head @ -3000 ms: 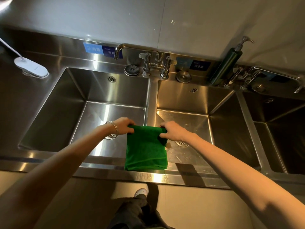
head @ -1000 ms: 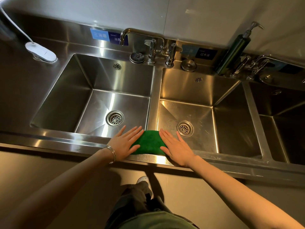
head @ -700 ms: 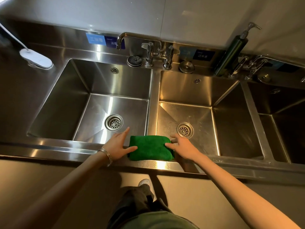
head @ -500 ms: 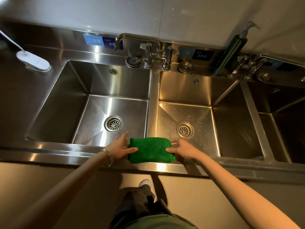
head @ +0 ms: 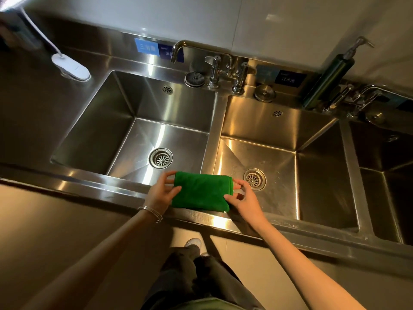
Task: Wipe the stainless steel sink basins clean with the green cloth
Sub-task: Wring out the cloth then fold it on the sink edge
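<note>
The green cloth [head: 201, 190], folded into a small rectangle, sits over the front rim where the divider between two basins meets it. My left hand [head: 161, 193] pinches its left end between thumb and fingers. My right hand [head: 242, 196] pinches its right end the same way. The left basin [head: 125, 121] and the middle basin [head: 312, 175] are bare steel, each with a round drain strainer. A third basin [head: 384, 182] lies at the far right, partly cut off.
A swivel faucet [head: 196, 49] with two valve handles stands behind the divider. Two drain plugs rest on the back ledge. A dark green soap pump bottle [head: 328, 79] and a second faucet [head: 355, 97] stand at the back right. A white corded device [head: 71, 69] lies back left.
The cloth went from hanging long to a compact folded rectangle. Both hands pressed it flat on the rim, then shifted to its two ends and now pinch them.
</note>
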A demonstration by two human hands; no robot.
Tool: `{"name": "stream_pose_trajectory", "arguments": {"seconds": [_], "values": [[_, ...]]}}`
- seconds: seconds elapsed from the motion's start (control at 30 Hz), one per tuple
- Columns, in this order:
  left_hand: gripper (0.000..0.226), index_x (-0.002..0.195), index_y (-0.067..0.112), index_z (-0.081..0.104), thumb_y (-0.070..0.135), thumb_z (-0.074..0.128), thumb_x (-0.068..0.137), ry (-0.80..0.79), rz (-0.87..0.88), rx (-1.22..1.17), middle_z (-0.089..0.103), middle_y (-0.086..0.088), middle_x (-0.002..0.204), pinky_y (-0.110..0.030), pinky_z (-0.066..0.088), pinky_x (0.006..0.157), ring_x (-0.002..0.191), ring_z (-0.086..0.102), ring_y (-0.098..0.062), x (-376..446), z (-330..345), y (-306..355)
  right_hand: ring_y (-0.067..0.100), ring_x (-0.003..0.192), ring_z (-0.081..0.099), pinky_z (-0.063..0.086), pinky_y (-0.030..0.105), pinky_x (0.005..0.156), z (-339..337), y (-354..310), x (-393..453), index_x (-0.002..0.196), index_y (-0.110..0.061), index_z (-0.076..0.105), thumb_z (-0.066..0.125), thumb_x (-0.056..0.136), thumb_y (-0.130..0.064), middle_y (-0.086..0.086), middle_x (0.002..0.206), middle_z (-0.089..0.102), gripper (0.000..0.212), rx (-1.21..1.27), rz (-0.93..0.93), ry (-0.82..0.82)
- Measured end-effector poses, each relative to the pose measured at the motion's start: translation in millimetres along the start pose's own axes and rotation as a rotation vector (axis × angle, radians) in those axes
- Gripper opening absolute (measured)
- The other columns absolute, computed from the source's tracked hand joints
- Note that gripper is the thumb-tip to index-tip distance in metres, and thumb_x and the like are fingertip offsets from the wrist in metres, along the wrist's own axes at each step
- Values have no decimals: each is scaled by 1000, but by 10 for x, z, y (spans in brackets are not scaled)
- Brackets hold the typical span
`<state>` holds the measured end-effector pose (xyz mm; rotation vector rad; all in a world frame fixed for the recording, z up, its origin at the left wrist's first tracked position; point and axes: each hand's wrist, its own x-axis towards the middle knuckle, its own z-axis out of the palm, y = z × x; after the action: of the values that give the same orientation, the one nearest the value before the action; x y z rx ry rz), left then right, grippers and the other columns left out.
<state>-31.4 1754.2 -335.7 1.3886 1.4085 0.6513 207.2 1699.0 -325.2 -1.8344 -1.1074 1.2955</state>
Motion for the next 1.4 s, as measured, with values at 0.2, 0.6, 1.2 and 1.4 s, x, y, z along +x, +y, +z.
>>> {"name": "stream_pose_trajectory", "arguments": {"seconds": [0.2,0.6,1.2,1.4], "values": [[34,122,2,46,-7,50,89,154,-148,-338,59,-14,87,-10,43,41,47,58,-1,-213,-35,187,2,99,48,41,0,71,20,-246,61,134,-10,46,58,90,-14,5,127,48,46,-69,-134,-4],[86,130,22,45,23,82,52,236,-229,-507,63,-2,109,-27,55,61,93,64,-20,-998,-1213,-314,23,119,50,47,51,97,1009,-853,-50,116,-49,54,71,73,-40,-6,126,48,47,-58,-280,-363],[51,133,9,46,-3,57,85,447,-151,-444,55,-12,127,-46,45,98,117,52,-27,-1397,-4063,-1117,21,105,61,52,38,92,3996,-1991,-395,127,-18,53,58,90,-10,8,124,56,38,86,-415,-305],[50,130,12,50,-4,59,84,428,-146,-483,60,-9,121,-43,48,95,113,57,-25,-957,-4621,-1253,22,102,64,54,41,90,4418,-2313,-54,127,-11,56,61,88,-12,8,119,60,40,83,-406,-259]]}}
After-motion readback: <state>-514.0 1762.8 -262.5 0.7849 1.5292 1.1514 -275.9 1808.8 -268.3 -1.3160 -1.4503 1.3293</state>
